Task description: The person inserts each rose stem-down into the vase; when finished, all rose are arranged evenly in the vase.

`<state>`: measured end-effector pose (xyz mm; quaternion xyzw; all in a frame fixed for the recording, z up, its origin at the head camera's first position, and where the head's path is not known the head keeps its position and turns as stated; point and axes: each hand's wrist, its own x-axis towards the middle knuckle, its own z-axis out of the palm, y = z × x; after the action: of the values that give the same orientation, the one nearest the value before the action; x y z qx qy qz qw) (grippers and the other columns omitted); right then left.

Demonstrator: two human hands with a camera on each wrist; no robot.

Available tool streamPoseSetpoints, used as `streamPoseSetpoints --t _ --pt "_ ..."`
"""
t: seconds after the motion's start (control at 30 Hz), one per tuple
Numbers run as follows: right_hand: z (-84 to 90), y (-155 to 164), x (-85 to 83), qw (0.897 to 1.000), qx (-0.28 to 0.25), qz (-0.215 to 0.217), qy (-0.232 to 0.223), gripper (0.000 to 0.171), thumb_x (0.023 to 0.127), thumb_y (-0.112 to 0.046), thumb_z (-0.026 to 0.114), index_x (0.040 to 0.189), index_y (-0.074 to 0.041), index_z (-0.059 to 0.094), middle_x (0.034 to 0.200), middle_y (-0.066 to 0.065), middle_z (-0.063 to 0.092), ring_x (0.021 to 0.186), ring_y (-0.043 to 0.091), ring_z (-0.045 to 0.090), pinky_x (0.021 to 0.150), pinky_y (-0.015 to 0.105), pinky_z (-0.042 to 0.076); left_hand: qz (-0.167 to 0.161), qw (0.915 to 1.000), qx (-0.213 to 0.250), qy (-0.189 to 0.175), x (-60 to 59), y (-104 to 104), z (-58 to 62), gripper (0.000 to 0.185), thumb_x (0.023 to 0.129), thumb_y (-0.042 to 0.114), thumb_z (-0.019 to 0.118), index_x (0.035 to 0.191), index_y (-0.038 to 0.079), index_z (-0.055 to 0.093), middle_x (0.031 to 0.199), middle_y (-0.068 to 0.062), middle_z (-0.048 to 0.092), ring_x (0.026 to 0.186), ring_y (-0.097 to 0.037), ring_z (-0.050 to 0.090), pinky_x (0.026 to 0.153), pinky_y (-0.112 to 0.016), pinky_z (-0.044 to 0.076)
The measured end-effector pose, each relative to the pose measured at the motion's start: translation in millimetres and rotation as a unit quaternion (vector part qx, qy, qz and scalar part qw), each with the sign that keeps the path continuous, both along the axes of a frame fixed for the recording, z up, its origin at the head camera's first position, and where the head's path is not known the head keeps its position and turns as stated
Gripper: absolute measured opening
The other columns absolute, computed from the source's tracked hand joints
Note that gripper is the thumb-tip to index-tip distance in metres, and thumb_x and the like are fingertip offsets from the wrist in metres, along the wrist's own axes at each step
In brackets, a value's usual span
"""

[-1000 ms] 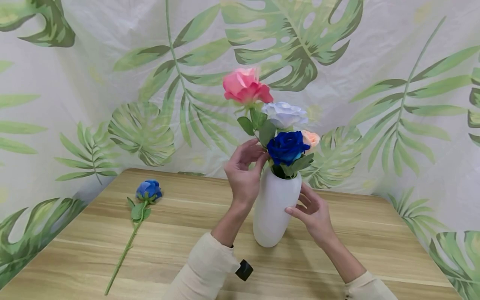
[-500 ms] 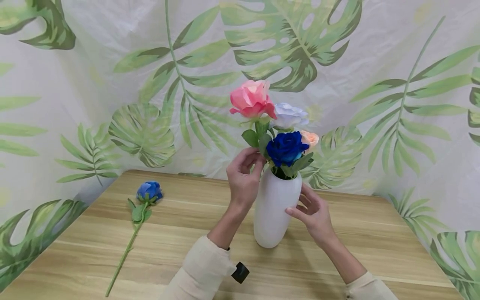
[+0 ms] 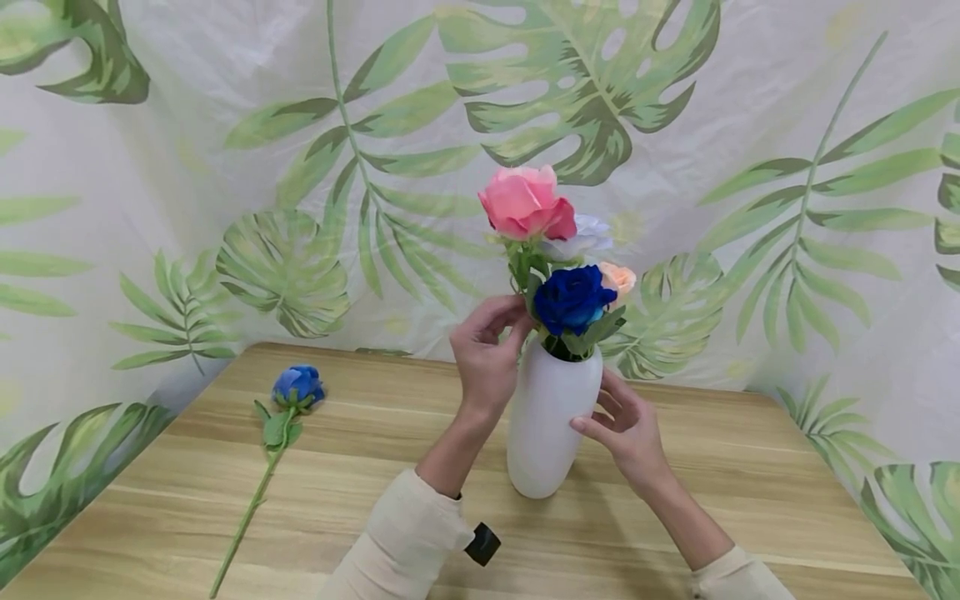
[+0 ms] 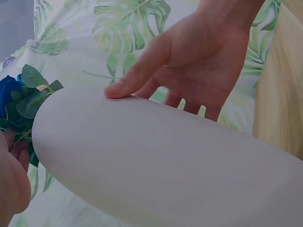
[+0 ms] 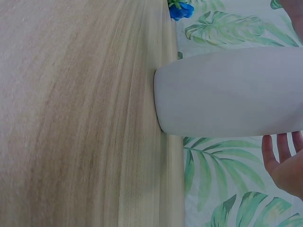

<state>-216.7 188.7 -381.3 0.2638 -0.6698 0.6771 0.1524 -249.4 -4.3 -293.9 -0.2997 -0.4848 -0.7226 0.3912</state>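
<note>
The left hand (image 3: 486,354) is raised beside the neck of the white vase (image 3: 551,425), and its curled fingers pinch the green stem of the pink rose (image 3: 527,202) just below the leaves. The pink flower stands above this hand, higher than the other flowers. The right hand (image 3: 628,429) is on the other side of the vase, lower down. Its fingers are straight and relaxed, and in the left wrist view its thumb (image 4: 132,80) touches the white wall of the vase, so this hand steadies the vase without closing around it.

Between the two hands the vase stands upright on the wooden counter (image 3: 375,467). In its mouth, just to the right of the left hand, sits a dark blue rose (image 3: 573,297); a peach rose (image 3: 619,277) is behind it, and a pale white rose (image 3: 588,237) is partly hidden behind the pink one.

Far to the left of the left hand, well apart from the vase, another blue rose (image 3: 297,385) lies flat on the counter with its long stem pointing toward the person. Behind the counter hangs a leaf-print curtain (image 3: 225,167).
</note>
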Motion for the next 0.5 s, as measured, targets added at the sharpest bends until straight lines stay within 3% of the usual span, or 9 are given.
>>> streamPoseSetpoints --t 0.13,0.33,0.5 --pt "0.0 0 0.5 1.0 0.0 -0.002 -0.004 0.072 0.085 0.017 0.071 0.151 -0.002 0.051 0.141 -0.002 0.063 0.119 0.017 0.065 0.092 0.031 0.06 0.024 0.9993 -0.02 0.022 -1.6 0 -3.6 0.013 0.082 -0.024 0.07 0.095 -0.02 0.069 0.088 -0.034 0.068 0.082 -0.006 0.066 0.078 -0.019 0.058" --pt "0.9 -1 0.7 1.0 0.002 -0.008 -0.006 0.072 0.085 0.017 0.071 0.152 0.0 0.05 0.141 -0.003 0.063 0.12 0.015 0.064 0.093 0.03 0.059 0.048 0.9964 -0.065 0.025 -1.7 -2 -10.5 0.009 0.084 -0.018 0.071 0.093 -0.014 0.072 0.087 -0.027 0.071 0.081 -0.016 0.067 0.077 -0.023 0.058" --pt "0.9 -1 1.0 1.0 0.005 -0.009 -0.009 0.072 0.085 0.016 0.072 0.152 -0.001 0.05 0.141 -0.004 0.063 0.12 0.015 0.064 0.093 0.029 0.059 0.042 0.9972 -0.052 0.036 -0.3 -2 -9.0 0.009 0.084 -0.021 0.069 0.091 -0.016 0.071 0.096 -0.028 0.069 0.089 -0.026 0.068 0.079 -0.025 0.06"
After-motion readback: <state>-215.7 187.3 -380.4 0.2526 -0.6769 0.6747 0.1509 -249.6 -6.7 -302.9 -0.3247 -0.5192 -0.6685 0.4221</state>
